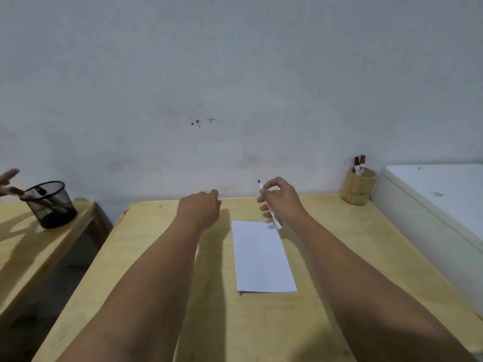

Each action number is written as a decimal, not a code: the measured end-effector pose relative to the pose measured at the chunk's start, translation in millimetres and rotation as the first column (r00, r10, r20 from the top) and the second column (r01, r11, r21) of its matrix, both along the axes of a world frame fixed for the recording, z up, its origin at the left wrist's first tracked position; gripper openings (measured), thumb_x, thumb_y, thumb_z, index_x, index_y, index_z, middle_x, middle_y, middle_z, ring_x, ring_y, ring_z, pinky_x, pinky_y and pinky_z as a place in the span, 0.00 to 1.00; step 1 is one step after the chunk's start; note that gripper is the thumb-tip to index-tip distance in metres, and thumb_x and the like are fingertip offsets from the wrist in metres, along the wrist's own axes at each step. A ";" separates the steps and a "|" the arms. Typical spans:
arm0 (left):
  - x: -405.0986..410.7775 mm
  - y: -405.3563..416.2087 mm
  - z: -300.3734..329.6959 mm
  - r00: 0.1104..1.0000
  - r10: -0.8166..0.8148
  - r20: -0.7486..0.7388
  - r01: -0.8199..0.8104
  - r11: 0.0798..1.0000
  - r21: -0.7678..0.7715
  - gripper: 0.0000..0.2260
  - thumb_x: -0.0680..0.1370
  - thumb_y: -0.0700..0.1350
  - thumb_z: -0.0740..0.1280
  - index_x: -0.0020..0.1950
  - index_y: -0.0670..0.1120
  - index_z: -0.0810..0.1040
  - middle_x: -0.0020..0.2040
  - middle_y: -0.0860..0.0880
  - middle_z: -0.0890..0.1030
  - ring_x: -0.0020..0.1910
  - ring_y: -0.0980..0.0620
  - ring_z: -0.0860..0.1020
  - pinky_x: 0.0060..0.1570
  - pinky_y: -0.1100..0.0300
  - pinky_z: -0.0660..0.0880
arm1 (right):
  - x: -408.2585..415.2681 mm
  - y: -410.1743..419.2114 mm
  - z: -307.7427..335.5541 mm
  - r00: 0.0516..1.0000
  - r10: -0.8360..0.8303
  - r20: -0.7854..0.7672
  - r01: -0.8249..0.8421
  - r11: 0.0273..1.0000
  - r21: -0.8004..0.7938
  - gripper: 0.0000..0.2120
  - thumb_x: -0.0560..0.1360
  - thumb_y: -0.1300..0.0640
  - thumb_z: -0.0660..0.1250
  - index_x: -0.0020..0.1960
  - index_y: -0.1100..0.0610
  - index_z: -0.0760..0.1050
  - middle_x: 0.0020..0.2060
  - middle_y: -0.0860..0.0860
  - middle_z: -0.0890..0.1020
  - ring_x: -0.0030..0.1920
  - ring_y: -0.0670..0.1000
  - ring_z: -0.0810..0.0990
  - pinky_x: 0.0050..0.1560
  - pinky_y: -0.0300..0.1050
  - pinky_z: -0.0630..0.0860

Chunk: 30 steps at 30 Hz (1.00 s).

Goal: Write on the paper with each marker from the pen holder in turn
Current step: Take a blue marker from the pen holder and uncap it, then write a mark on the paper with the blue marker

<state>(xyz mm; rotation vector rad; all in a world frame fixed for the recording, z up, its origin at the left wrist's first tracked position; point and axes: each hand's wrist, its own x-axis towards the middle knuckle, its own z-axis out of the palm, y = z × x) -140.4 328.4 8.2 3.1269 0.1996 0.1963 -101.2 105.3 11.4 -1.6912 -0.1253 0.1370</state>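
A white sheet of paper (262, 257) lies on the wooden table (146, 257), just right of centre. My right hand (281, 198) hovers above the paper's far end and grips a white marker (270, 209) whose dark uncapped tip points up and away. My left hand (200, 207) is closed in a loose fist to the left of the paper's far end; whether it holds the cap is hidden. A wooden pen holder (358, 188) stands at the table's far right corner with a black-capped and a red-capped marker (360, 163) upright in it.
A black mesh cup (51, 203) sits on a second wooden table at the left, with another person's hand (7, 180) reaching at it. A white cabinet (439, 202) borders the table on the right. A grey wall stands right behind.
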 end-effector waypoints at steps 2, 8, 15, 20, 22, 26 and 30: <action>3.4 -2.9 -11.2 0.996 -0.025 -0.085 0.032 0.997 0.074 0.15 0.85 0.52 0.52 0.65 0.46 0.71 0.57 0.45 0.81 0.55 0.40 0.81 0.45 0.53 0.69 | 5.1 -0.3 -0.2 0.995 0.015 -0.101 -0.001 0.991 0.133 0.04 0.85 0.63 0.67 0.53 0.56 0.79 0.47 0.60 0.84 0.34 0.54 0.82 0.34 0.46 0.83; -3.4 -7.6 -35.8 0.992 -0.030 -0.122 0.041 0.995 0.094 0.17 0.83 0.53 0.50 0.61 0.46 0.73 0.52 0.47 0.81 0.49 0.42 0.81 0.45 0.52 0.71 | 8.7 -2.5 -2.6 0.936 0.120 -0.332 0.060 0.872 0.485 0.14 0.82 0.64 0.64 0.60 0.60 0.87 0.52 0.61 0.90 0.44 0.57 0.87 0.45 0.50 0.86; -22.4 -4.6 -33.0 0.997 0.060 -0.040 -0.065 0.991 -0.117 0.16 0.80 0.56 0.56 0.61 0.48 0.70 0.53 0.49 0.78 0.50 0.44 0.79 0.46 0.51 0.75 | 0.8 -2.3 -7.4 0.923 0.164 -0.349 0.043 0.856 0.515 0.12 0.82 0.64 0.68 0.63 0.57 0.83 0.51 0.55 0.90 0.45 0.53 0.87 0.49 0.48 0.82; -65.2 -21.3 -45.0 0.948 -0.049 0.314 0.118 0.972 -0.203 0.15 0.78 0.56 0.61 0.59 0.50 0.76 0.54 0.54 0.77 0.52 0.48 0.75 0.41 0.54 0.74 | -9.5 2.8 -6.1 0.957 -0.034 -0.287 0.134 0.932 0.336 0.07 0.82 0.51 0.71 0.49 0.54 0.83 0.35 0.51 0.84 0.33 0.50 0.82 0.38 0.43 0.75; -79.9 -27.5 -54.4 0.935 -0.096 0.341 0.202 0.936 -0.290 0.15 0.77 0.56 0.63 0.60 0.51 0.78 0.56 0.56 0.78 0.54 0.49 0.75 0.44 0.54 0.75 | -14.7 6.4 -8.4 0.963 -0.081 -0.257 0.158 0.943 0.294 0.07 0.81 0.55 0.70 0.46 0.55 0.84 0.36 0.54 0.84 0.32 0.50 0.80 0.36 0.42 0.74; -103.8 -25.3 -75.4 0.940 -0.228 0.252 0.307 0.888 -0.342 0.24 0.77 0.62 0.62 0.70 0.55 0.76 0.72 0.55 0.76 0.70 0.48 0.71 0.64 0.48 0.71 | -30.4 16.5 -16.9 0.968 -0.066 -0.242 0.122 0.967 0.223 0.11 0.77 0.58 0.70 0.51 0.65 0.87 0.38 0.55 0.85 0.32 0.53 0.76 0.33 0.41 0.73; -112.4 -19.4 -80.8 0.944 -0.276 0.183 0.318 0.909 -0.269 0.28 0.77 0.66 0.59 0.75 0.59 0.71 0.78 0.53 0.69 0.78 0.47 0.65 0.71 0.44 0.65 | -43.4 29.9 -28.7 0.983 -0.046 -0.180 0.080 0.978 0.190 0.07 0.80 0.58 0.70 0.48 0.57 0.87 0.40 0.54 0.86 0.37 0.55 0.78 0.34 0.43 0.74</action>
